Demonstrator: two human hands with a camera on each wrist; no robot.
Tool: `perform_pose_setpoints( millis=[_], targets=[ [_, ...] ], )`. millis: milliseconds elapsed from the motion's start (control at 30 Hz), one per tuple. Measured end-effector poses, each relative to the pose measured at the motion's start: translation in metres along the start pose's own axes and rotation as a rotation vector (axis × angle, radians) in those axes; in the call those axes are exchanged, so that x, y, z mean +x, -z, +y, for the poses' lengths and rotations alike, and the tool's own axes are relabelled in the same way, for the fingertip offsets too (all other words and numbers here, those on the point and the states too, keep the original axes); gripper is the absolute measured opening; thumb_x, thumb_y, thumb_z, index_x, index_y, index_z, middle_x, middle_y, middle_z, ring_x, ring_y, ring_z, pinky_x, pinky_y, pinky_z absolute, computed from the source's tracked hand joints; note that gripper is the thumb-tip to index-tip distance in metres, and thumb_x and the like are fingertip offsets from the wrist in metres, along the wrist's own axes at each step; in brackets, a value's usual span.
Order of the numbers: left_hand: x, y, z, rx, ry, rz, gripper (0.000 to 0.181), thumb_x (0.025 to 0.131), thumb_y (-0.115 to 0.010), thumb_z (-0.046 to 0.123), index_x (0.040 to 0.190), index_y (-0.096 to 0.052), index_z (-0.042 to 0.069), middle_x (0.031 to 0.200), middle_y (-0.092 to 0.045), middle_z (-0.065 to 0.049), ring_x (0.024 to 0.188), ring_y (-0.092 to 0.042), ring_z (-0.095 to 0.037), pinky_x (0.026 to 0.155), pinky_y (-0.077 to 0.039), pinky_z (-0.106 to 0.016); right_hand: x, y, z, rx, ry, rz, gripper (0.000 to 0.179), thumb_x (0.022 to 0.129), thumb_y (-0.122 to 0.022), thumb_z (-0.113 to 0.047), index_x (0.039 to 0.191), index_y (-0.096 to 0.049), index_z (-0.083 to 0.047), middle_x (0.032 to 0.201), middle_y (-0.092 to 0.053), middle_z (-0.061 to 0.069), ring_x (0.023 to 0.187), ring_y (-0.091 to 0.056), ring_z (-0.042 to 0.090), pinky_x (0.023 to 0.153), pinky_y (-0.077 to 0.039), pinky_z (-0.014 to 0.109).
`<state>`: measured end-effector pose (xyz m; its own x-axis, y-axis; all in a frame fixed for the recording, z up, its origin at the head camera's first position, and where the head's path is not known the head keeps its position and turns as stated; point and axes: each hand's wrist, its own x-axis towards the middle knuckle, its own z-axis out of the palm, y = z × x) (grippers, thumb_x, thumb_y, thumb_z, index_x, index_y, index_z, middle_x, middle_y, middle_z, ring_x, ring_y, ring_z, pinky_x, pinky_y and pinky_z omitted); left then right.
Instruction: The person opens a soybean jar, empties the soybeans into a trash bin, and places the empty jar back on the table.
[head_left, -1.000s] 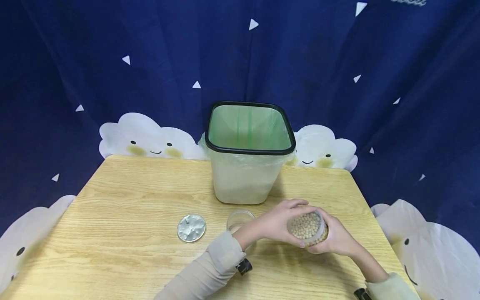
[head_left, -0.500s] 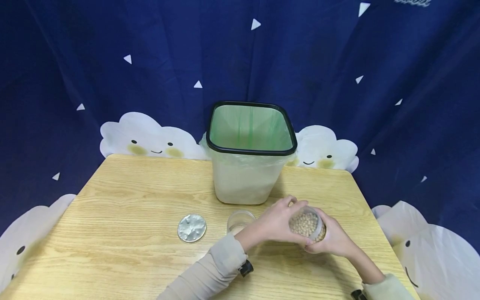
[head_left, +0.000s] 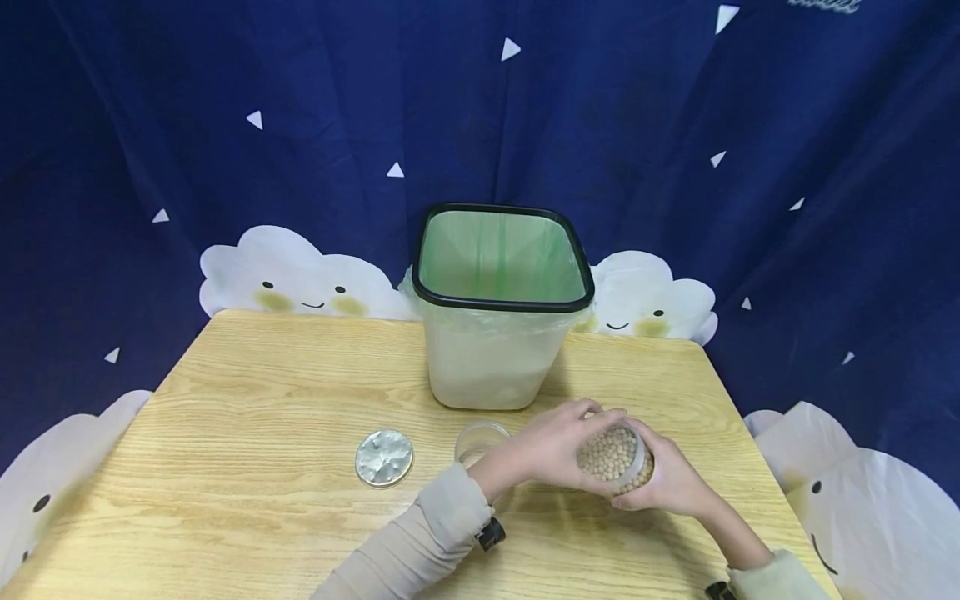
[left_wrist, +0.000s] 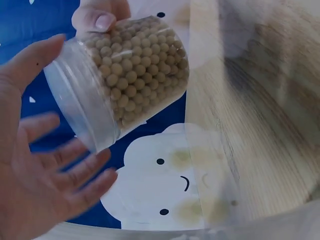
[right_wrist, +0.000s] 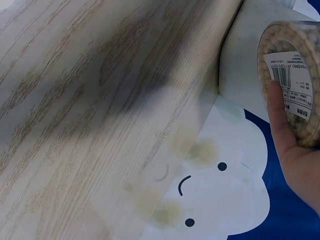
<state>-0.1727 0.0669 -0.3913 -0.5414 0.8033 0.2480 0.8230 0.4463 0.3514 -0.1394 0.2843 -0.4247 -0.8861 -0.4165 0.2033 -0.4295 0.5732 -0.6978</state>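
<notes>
A clear plastic jar full of small beige balls is held tilted above the table. My right hand grips it around the base end; one finger lies along the printed barcode label on its bottom. At the other end is a clear, wide lid. My left hand is around this lid, thumb at one edge and the other fingers, blurred, at the opposite edge. Under the left forearm stands a clear round container, partly hidden by the wrist.
A silver foil-like disc lies left of the clear container. At the back of the wooden table stands a whitish bin with a black rim and green liner. A dark blue curtain with clouds hangs behind.
My left fingers have shifted around the lid, more raised half a second ago and flatter now. The jar and right hand have stayed almost in place.
</notes>
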Motion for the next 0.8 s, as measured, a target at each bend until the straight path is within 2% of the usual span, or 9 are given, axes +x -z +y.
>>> perform_pose_setpoints(
  millis=[100, 167, 300, 367, 433, 567, 667, 733, 800],
  targets=[
    [0.0001, -0.0023, 0.0026, 0.073, 0.086, 0.012, 0.096, 0.069, -0.061, 0.068, 0.145, -0.024, 0.023, 0.124, -0.047, -0.003, 0.107, -0.048, -0.014, 0.086, -0.043, -0.028, 0.0002, 0.0003, 0.0009, 0.01, -0.006, -0.002, 0.093, 0.051, -0.088, -0.018, 0.13, -0.041, -0.007, 0.108, -0.057, 0.008, 0.089, -0.056, 0.015, 0.072, -0.049, 0.031],
    [0.0001, -0.003, 0.003, 0.073, 0.091, 0.005, 0.099, 0.067, -0.061, 0.07, 0.146, -0.02, 0.025, 0.133, -0.041, -0.004, 0.116, -0.044, -0.016, 0.091, -0.04, -0.032, -0.0002, 0.0006, 0.0016, 0.024, -0.01, -0.006, 0.092, 0.052, -0.087, -0.017, 0.13, -0.041, -0.007, 0.108, -0.057, 0.009, 0.089, -0.057, 0.015, 0.071, -0.049, 0.03],
    [0.0003, -0.0026, 0.001, -0.017, -0.011, -0.043, 0.096, 0.069, -0.074, 0.046, 0.146, -0.02, 0.026, 0.148, -0.021, -0.005, 0.131, -0.027, -0.019, 0.104, -0.026, -0.034, -0.0022, 0.0009, 0.0028, 0.039, -0.015, -0.003, 0.09, 0.05, -0.087, -0.015, 0.128, -0.042, -0.006, 0.105, -0.057, 0.009, 0.088, -0.056, 0.015, 0.069, -0.049, 0.03],
    [0.0006, -0.0019, 0.0002, -0.062, -0.058, -0.064, 0.096, 0.067, -0.078, 0.03, 0.145, -0.022, 0.025, 0.149, -0.021, -0.005, 0.133, -0.024, -0.018, 0.105, -0.022, -0.031, -0.0033, 0.0008, 0.0031, 0.029, -0.015, 0.002, 0.091, 0.049, -0.088, -0.015, 0.127, -0.043, -0.006, 0.104, -0.057, 0.008, 0.087, -0.056, 0.014, 0.069, -0.049, 0.03],
    [0.0009, -0.0017, -0.0002, -0.088, -0.075, -0.067, 0.095, 0.066, -0.079, 0.023, 0.144, -0.026, 0.024, 0.146, -0.026, -0.007, 0.13, -0.028, -0.018, 0.104, -0.024, -0.029, -0.0042, 0.0004, 0.0036, 0.016, -0.018, 0.006, 0.09, 0.049, -0.088, -0.015, 0.127, -0.043, -0.006, 0.104, -0.057, 0.007, 0.087, -0.056, 0.014, 0.069, -0.049, 0.03],
    [0.0006, -0.003, 0.0018, -0.046, -0.012, -0.013, 0.088, 0.067, -0.077, 0.042, 0.141, -0.032, 0.026, 0.131, -0.041, -0.003, 0.113, -0.043, -0.012, 0.09, -0.039, -0.023, -0.005, -0.0001, 0.0049, -0.002, -0.022, 0.007, 0.094, 0.049, -0.089, -0.019, 0.129, -0.042, -0.008, 0.107, -0.057, 0.007, 0.089, -0.055, 0.015, 0.071, -0.048, 0.03],
    [0.0001, -0.004, 0.004, 0.024, 0.057, 0.02, 0.09, 0.067, -0.069, 0.06, 0.141, -0.033, 0.024, 0.118, -0.048, -0.001, 0.099, -0.048, -0.008, 0.076, -0.044, -0.02, -0.005, -0.0003, 0.0057, 0.006, -0.025, 0.003, 0.095, 0.05, -0.089, -0.02, 0.131, -0.041, -0.009, 0.109, -0.057, 0.008, 0.091, -0.056, 0.015, 0.072, -0.048, 0.031],
    [-0.0001, -0.004, 0.0051, 0.04, 0.096, 0.017, 0.094, 0.066, -0.066, 0.065, 0.143, -0.03, 0.023, 0.12, -0.048, -0.002, 0.099, -0.05, -0.01, 0.075, -0.046, -0.023, -0.0051, -0.0004, 0.0062, 0.012, -0.027, 0.001, 0.095, 0.05, -0.088, -0.019, 0.131, -0.041, -0.009, 0.109, -0.057, 0.008, 0.09, -0.056, 0.015, 0.072, -0.049, 0.03],
    [-0.0001, -0.004, 0.0043, 0.031, 0.092, 0.001, 0.098, 0.065, -0.068, 0.064, 0.144, -0.026, 0.024, 0.13, -0.042, -0.004, 0.11, -0.048, -0.014, 0.081, -0.045, -0.028, -0.0053, -0.0006, 0.0064, 0.014, -0.023, 0.002, 0.094, 0.05, -0.088, -0.019, 0.131, -0.041, -0.008, 0.108, -0.057, 0.008, 0.09, -0.056, 0.015, 0.072, -0.049, 0.03]
  ],
)
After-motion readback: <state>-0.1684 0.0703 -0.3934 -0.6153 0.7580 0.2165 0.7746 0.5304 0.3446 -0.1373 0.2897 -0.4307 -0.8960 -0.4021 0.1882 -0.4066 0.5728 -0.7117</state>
